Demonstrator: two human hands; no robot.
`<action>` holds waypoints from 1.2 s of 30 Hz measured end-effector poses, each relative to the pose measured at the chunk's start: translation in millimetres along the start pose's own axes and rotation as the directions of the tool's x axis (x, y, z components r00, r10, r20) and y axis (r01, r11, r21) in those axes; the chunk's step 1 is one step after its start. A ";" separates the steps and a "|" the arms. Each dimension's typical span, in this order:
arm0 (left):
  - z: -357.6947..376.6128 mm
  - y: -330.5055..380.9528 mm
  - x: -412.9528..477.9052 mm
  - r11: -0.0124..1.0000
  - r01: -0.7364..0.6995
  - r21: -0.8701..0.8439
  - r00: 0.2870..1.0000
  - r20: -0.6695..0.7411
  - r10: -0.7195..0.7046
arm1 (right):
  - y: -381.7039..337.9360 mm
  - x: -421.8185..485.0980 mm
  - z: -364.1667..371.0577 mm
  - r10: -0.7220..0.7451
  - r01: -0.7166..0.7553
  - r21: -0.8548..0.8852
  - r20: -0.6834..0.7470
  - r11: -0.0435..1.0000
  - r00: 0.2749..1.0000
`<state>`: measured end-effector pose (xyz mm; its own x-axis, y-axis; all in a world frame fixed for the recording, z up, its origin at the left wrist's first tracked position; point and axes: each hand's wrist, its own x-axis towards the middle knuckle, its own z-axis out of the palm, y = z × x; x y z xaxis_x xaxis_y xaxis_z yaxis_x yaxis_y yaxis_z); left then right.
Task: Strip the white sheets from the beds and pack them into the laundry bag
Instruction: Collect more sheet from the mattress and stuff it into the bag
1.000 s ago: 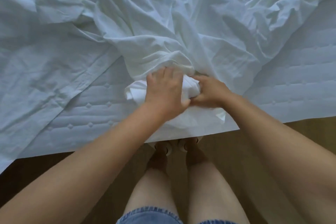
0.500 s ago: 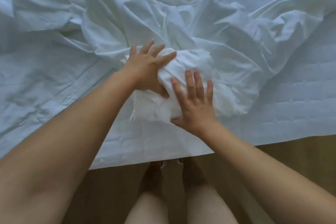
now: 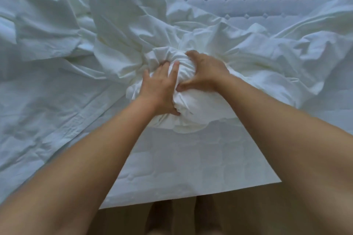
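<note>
I am bunching the middle of the white sheet [image 3: 184, 120] into a ball on the mattress [image 3: 191, 160], my left hand [image 3: 160, 89] and right hand [image 3: 204, 74] both gripping it. Its loose ends are sprawling wide, so lifting now risks trailing cloth snagging or slipping free.

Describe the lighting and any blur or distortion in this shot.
Head view: dim, soft, bluish light over the crumpled white fabric sheet, no glare or hard shadows; left hand and right hand gripping it look sharp; the brown wooden floor at the bottom is dark and blurry; wide-angle stretch enlarges the forearms.
</note>
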<state>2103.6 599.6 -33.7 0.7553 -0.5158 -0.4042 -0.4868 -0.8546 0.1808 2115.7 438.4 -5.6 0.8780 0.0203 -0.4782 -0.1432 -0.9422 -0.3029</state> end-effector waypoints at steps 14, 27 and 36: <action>-53.3 -20.4 43.9 0.899 0.169 -0.403 0.975 0.200 -0.094 | 12.8 -18.5 7.9 -0.191 0.189 -0.237 0.015 0.953 0.982; -28.9 -1.6 -24.9 0.650 0.512 -0.561 0.753 0.657 -0.026 | 15.7 -51.2 -5.7 -0.052 -0.064 0.182 0.566 0.981 0.823; 25.9 -23.1 -81.2 0.068 0.343 -0.937 0.629 0.175 -0.757 | -10.3 -56.8 8.0 -0.134 0.145 -0.130 0.091 0.981 0.987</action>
<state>2042.1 662.8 -28.3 0.7669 0.3330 -0.5486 0.6371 -0.2920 0.7133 2063.7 449.6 18.1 0.8443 0.1766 -0.5059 0.0464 -0.9647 -0.2592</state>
